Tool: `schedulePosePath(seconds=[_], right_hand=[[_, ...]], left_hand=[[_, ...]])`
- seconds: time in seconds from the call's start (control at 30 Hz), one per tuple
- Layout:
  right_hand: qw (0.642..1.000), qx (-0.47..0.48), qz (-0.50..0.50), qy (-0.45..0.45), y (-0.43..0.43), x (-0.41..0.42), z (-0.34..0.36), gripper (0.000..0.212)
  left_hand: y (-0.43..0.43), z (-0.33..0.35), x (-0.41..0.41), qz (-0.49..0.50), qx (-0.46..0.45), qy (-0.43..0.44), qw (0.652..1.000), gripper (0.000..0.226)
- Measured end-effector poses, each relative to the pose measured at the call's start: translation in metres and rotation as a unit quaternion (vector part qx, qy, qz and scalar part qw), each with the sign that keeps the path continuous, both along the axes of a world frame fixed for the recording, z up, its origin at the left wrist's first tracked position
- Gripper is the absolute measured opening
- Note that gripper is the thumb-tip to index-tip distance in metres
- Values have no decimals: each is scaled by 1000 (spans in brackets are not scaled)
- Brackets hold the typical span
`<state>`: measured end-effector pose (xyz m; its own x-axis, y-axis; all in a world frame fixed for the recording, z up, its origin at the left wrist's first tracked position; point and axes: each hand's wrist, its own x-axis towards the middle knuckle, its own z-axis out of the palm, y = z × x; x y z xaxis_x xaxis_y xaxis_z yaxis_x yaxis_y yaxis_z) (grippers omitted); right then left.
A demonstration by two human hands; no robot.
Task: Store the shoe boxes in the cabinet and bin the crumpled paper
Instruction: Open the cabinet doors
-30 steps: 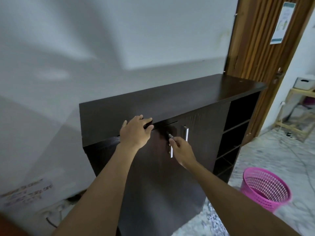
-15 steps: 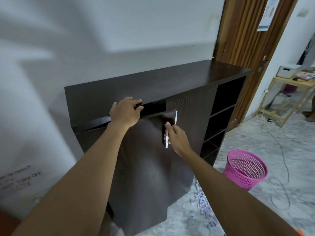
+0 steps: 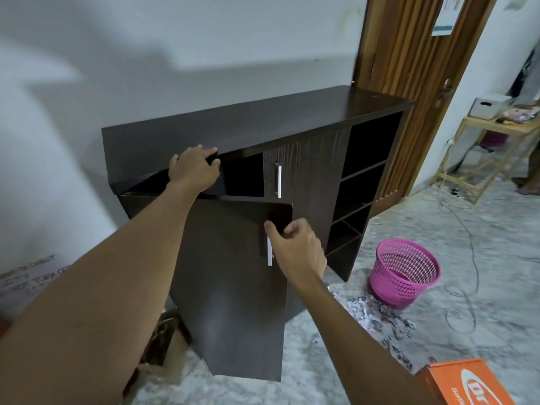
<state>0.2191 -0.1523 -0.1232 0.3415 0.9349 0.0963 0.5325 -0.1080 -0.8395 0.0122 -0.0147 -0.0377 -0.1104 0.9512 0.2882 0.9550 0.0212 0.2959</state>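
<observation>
A dark brown cabinet (image 3: 263, 118) stands against the white wall. Its left door (image 3: 230, 287) is swung out toward me. My right hand (image 3: 295, 247) grips the door's silver handle near its free edge. My left hand (image 3: 194, 168) rests on the front edge of the cabinet top, fingers curled over it. The right door (image 3: 309, 182) stays closed. An orange shoe box (image 3: 464, 384) lies on the floor at the lower right. Crumpled paper (image 3: 377, 314) lies scattered on the floor by a pink mesh bin (image 3: 404, 273). A brown box (image 3: 163, 346) sits partly hidden behind the open door.
Open shelves (image 3: 359, 182) fill the cabinet's right end. A wooden room door (image 3: 409, 68) stands behind it. A light wooden rack (image 3: 493, 153) with a white box is at the far right. A cable (image 3: 467, 258) trails over the marble floor.
The left cabinet door has swung from nearly closed to wide open, pulled by my right hand. My left hand stayed on the top edge. The view has dropped, showing the orange box.
</observation>
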Motion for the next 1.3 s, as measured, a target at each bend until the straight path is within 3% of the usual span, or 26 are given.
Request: schedulePosePath(seconds=[0.1, 0.17, 0.27, 0.4, 0.57, 0.73, 0.9, 1.03, 1.17, 1.3], right_hand=[[999, 36, -1, 25, -1, 4, 0, 66], [993, 19, 90, 80, 6, 7, 6, 56], [985, 6, 163, 55, 7, 18, 11, 40], [969, 43, 243, 30, -27, 30, 6, 46], [901, 11, 404, 155, -74, 9, 3, 28], [825, -36, 532, 185, -98, -37, -6, 75], [790, -51, 583, 182, -103, -79, -4, 78], [787, -30, 606, 112, -93, -101, -2, 86], [801, -19, 584, 129, -79, -101, -1, 78], [804, -13, 593, 46, -64, -87, 4, 64]], left_hand=[[-14, 1, -3, 7, -11, 37, 999, 52], [-25, 3, -5, 17, -24, 50, 998, 56], [-38, 5, -11, 24, -44, 58, 997, 60], [-46, 8, -14, 26, -66, 60, 996, 64], [-54, 14, -15, 13, -89, 70, 993, 71], [-65, 22, -15, 13, -126, 35, 991, 73], [-67, 24, -23, 28, -158, 19, 987, 77], [-69, 27, -22, 14, -147, 18, 989, 74], [-65, 23, -22, -4, -123, 39, 992, 69], [-60, 18, -25, -22, -94, 76, 992, 65]])
